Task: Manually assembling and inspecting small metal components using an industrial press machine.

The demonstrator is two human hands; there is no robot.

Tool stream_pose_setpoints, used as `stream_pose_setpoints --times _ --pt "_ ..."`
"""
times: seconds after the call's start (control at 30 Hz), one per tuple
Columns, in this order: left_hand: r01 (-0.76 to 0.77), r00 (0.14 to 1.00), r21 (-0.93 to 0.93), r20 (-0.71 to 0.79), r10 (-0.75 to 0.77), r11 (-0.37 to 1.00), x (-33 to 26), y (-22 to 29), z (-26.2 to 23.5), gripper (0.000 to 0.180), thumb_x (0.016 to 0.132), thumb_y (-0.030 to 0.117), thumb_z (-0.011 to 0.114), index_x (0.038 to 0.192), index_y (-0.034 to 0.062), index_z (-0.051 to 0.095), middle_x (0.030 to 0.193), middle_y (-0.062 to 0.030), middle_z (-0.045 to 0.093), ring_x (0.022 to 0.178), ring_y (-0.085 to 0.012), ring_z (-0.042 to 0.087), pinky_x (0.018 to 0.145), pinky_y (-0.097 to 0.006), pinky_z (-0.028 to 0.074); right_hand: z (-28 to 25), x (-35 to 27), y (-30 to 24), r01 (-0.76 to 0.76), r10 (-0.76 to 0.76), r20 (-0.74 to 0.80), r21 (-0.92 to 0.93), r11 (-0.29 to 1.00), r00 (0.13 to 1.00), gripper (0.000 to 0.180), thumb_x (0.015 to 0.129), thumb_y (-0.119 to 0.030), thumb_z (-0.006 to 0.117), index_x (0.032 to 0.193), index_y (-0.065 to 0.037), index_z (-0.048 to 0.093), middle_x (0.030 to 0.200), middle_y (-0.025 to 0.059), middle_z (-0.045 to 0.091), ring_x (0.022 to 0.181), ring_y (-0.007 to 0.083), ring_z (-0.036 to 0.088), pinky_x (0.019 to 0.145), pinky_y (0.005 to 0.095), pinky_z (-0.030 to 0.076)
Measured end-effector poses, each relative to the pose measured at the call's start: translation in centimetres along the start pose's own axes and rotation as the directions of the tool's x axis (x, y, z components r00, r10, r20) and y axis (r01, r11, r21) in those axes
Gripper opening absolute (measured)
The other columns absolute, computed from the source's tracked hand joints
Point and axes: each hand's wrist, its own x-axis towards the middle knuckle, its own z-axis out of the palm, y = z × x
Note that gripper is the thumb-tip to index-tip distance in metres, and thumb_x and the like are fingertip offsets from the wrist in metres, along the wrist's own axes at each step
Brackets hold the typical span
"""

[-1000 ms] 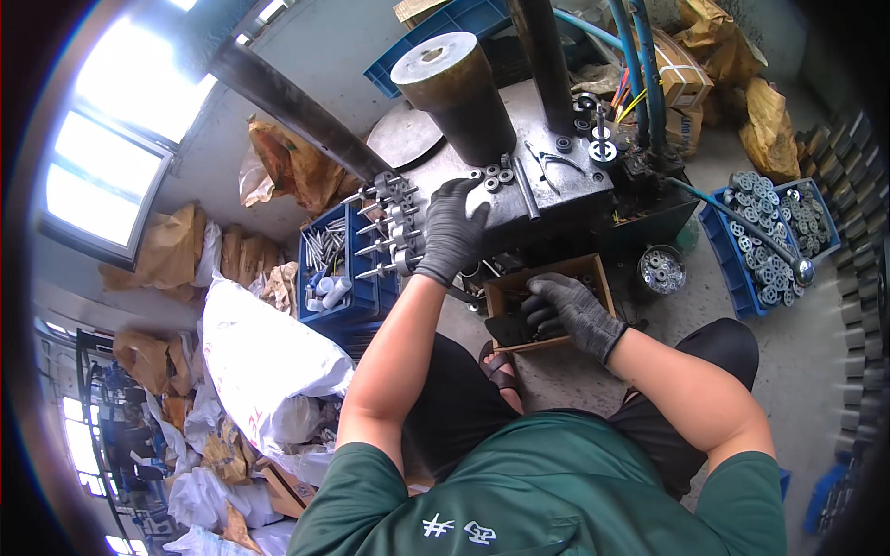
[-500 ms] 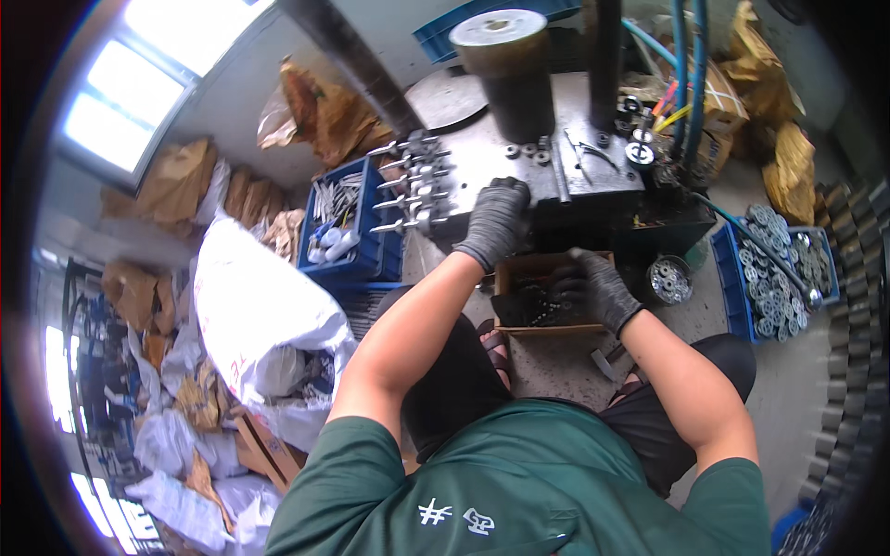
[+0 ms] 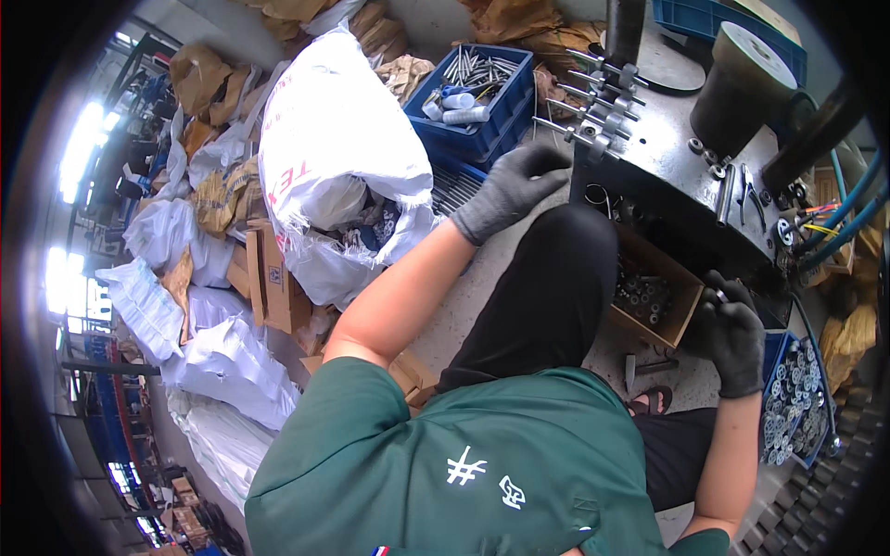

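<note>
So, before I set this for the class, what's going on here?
A gloved person works by a metal block. The right hand appears to hold a small shiny piece, beside an open cardboard box of metal parts. The left hand, half open and seemingly empty, is near a row of rod-like parts at the block's edge.

A: Place?
B: Workshop, metal parts, factory-like.
A: Shown by?
B: Heavy steel machine bed (image 3: 667,130) with dark upright columns (image 3: 626,30), pliers (image 3: 751,196) lying on top, blue crate (image 3: 451,139) of metal rods (image 3: 477,69), silvery discs (image 3: 793,398) heaped in a blue bin (image 3: 775,348) at right.
A: More?
B: Cardboard box (image 3: 686,308) of small metal parts (image 3: 642,296), bulging white sack (image 3: 338,120), brown paper (image 3: 378,35) by the wall (image 3: 445,17), grey floor (image 3: 482,296).
</note>
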Motion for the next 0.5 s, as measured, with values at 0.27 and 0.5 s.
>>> stream_pose_setpoints --times 0.27,0.5 --pt "0.642 0.767 0.380 -0.321 -0.556 0.666 -13.6 -26.9 -9.1 0.042 0.088 0.036 0.065 0.110 0.0016 0.072 0.112 -0.0231 0.072 0.105 -0.0337 0.070 0.092 -0.041 0.053 -8.7 -3.0 -4.8 0.019 -0.059 -0.051 -0.572 0.820 0.997 0.048 0.094 -0.024 0.071 0.134 -0.002 0.057 0.107 0.0116 0.072 0.070 0.0126 0.061 0.061 0.0256 0.049" --pt "0.802 0.554 0.514 -0.450 -0.701 0.305 -15.6 -35.6 -10.8 0.051 0.087 0.042 0.059 0.125 0.0091 0.068 0.125 -0.0225 0.067 0.117 -0.0370 0.064 0.104 -0.044 0.048 -11.5 -2.7 -3.5 -0.033 -0.142 -0.145 -0.802 0.596 0.979 0.035 0.097 -0.012 0.062 0.130 -0.002 0.061 0.106 0.0089 0.071 0.083 0.0125 0.068 0.061 0.0248 0.055"
